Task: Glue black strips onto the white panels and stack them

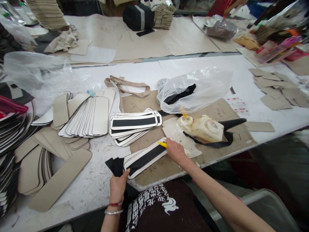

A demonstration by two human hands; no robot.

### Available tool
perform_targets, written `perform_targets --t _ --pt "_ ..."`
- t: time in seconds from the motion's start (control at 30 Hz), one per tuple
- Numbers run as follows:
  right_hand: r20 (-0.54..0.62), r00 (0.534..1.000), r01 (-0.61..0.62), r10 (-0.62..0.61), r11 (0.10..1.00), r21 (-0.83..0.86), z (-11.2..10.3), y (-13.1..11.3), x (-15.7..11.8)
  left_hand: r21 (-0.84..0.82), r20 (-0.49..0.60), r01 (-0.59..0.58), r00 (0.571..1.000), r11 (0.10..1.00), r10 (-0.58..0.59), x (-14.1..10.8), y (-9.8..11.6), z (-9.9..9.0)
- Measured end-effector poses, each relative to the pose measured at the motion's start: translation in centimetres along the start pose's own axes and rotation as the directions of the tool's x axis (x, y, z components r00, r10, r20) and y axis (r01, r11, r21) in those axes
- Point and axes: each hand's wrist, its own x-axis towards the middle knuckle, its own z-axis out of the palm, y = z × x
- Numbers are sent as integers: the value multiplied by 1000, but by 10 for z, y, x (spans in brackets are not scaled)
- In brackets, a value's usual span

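Observation:
My right hand (175, 150) is closed round a small yellow stick-like tool (163, 144), its tip over the far end of a long white panel (140, 172) with rounded corners. A black fabric strip (147, 157) lies along the middle of that panel. With its thumb at the panel's near end, my left hand (118, 184) pinches the strip there; bunched black fabric (115, 166) sits beside the fingers. Other panels show beneath this one. Just behind lies a fanned stack of white panels with black centres (135, 121).
A stained glue container (207, 129) stands at right on brown card (154, 169), near a clear plastic bag (198, 91) with black material. Fanned blank white panels (89, 116) and beige pieces (60, 180) spread across the left. Beige scraps (277, 87) lie far right.

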Motion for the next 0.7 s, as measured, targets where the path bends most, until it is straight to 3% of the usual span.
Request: perform_targets --t 0.2,0.5,0.7 --pt "-9 999 37 -36 997 71 7 4 5 63 5 -16 1000 998 15 -9 5 -5" --pt "22 997 70 -74 989 128 13 9 11 23 -22 -27 999 999 28 -16 7 -9" --pt "-43 995 92 -85 974 205 18 14 14 69 -47 -44 998 997 48 -10 7 -6"
